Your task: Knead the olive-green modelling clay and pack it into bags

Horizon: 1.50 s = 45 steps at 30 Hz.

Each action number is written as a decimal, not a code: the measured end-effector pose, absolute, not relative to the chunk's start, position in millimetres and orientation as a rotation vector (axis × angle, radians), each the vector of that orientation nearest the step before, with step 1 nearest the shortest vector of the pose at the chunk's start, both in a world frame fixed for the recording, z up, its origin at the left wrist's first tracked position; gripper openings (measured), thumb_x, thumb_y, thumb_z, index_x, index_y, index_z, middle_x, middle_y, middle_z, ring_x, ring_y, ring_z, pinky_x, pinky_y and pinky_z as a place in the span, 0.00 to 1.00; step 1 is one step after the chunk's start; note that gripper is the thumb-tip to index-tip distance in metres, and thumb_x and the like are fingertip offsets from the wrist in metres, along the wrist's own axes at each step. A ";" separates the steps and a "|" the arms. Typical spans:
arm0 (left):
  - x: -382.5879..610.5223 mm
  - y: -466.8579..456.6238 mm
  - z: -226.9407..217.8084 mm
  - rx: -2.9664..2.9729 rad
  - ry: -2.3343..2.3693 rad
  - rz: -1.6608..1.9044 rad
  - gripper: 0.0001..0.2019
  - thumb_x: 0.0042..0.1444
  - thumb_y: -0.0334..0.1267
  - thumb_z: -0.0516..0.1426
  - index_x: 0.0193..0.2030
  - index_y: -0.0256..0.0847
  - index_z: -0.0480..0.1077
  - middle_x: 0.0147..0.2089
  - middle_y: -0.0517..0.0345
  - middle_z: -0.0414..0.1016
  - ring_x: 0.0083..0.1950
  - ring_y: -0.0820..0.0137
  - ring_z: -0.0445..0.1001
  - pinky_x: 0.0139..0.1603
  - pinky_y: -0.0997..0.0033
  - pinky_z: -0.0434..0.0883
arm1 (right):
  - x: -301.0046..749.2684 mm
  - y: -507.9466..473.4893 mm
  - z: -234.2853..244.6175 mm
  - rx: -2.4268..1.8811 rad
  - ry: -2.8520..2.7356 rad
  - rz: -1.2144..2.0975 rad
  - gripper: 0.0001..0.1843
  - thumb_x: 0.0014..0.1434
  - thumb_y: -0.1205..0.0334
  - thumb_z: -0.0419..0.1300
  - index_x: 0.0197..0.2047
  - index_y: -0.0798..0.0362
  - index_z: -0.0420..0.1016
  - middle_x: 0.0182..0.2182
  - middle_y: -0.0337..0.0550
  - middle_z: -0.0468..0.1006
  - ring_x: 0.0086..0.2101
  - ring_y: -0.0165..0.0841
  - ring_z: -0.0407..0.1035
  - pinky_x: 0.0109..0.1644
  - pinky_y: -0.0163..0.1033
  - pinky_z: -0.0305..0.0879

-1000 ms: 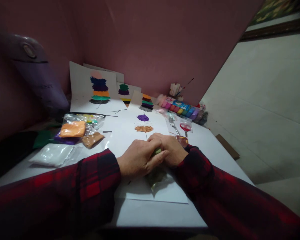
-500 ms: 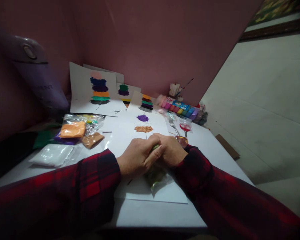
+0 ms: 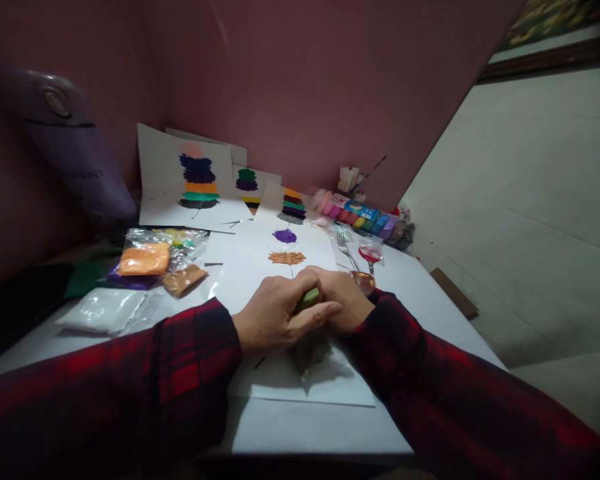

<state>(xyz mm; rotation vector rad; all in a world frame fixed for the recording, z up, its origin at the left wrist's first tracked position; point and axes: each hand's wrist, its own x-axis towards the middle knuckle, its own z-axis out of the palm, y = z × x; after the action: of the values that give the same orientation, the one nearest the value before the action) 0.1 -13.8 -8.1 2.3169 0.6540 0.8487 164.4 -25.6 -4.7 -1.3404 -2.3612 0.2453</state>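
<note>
My left hand [image 3: 271,313] and my right hand [image 3: 344,300] meet above a white paper sheet [image 3: 260,387], both closed round a packet of olive-green clay [image 3: 310,350] in clear plastic. A bit of green shows between my left thumb and fingers; the clear wrapper hangs below. Most of my right fingers are hidden behind the left hand. Just beyond, on the paper, lie an orange-tan ridged strip of clay [image 3: 287,258] and a purple clay patch [image 3: 285,236], with a thin drawn line running down from them.
Bagged orange clay [image 3: 144,259], brown clay [image 3: 185,280] and white clay [image 3: 103,311] lie to the left. A fork [image 3: 347,248], a red tool [image 3: 371,255] and a multicoloured clay pack [image 3: 357,215] are at right. Papers with coloured bands [image 3: 155,173] lean on the wall; a purple bottle [image 3: 80,153] stands left.
My left thumb has shifted slightly to the right, and more green clay shows between thumb and fingers. The hands otherwise stay in place.
</note>
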 end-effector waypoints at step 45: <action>1.8 -12.0 -17.2 2.390 0.574 0.992 0.15 0.60 0.42 0.57 0.23 0.40 0.67 0.18 0.65 0.62 0.21 0.77 0.58 0.22 0.77 0.57 | 165.0 -22.3 -9.1 -1.359 -2.445 0.196 0.03 0.56 0.65 0.62 0.35 0.55 0.74 0.33 0.42 0.76 0.32 0.32 0.68 0.36 0.36 0.58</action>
<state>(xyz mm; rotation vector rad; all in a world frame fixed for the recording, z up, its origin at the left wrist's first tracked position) 1.8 -12.0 -17.2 2.3895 0.5737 0.9923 165.0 -22.3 -9.1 -1.3588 -2.4453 0.1955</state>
